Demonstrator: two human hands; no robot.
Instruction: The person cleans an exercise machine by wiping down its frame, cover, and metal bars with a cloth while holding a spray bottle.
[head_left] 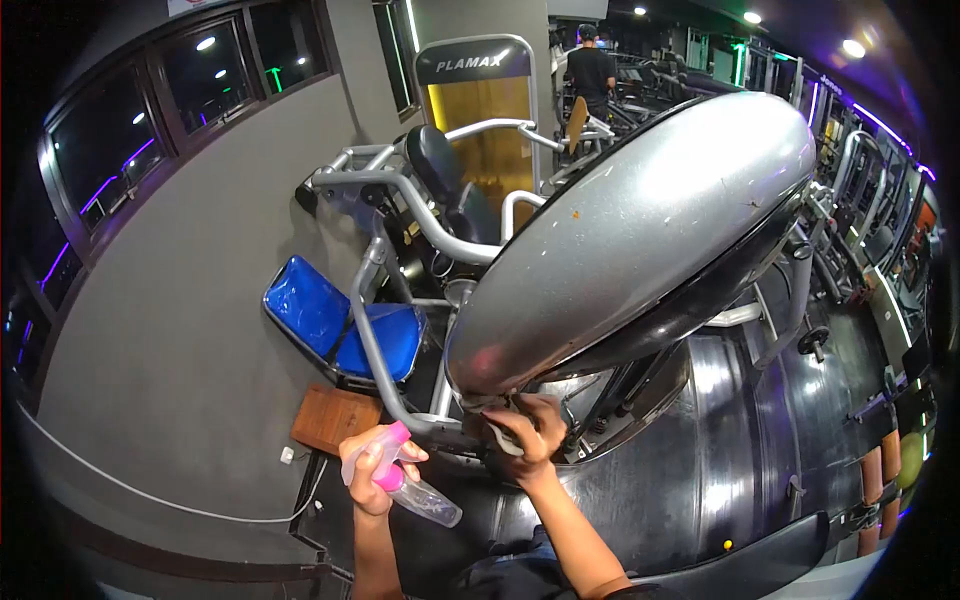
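My left hand point(368, 470) is wrapped round a spray bottle with a pink head point(392, 440) and a clear body point(428, 503). The bottle is tilted, its base toward the lower right. My right hand point(535, 432) is closed on a pale cloth point(508, 440), only partly visible between the fingers. That hand is at the lower end of a large silver machine cover point(640, 240), close against its underside. The exact contact is hidden by the fingers. Small orange-brown marks show on the cover's glossy surface.
A blue chair point(380, 342) and a brown wooden box point(335, 418) stand by the grey wall at left. Grey machine bars point(425, 215) run behind the cover. A person in dark clothes point(590, 72) stands in the background. A white cable point(160, 500) runs along the wall.
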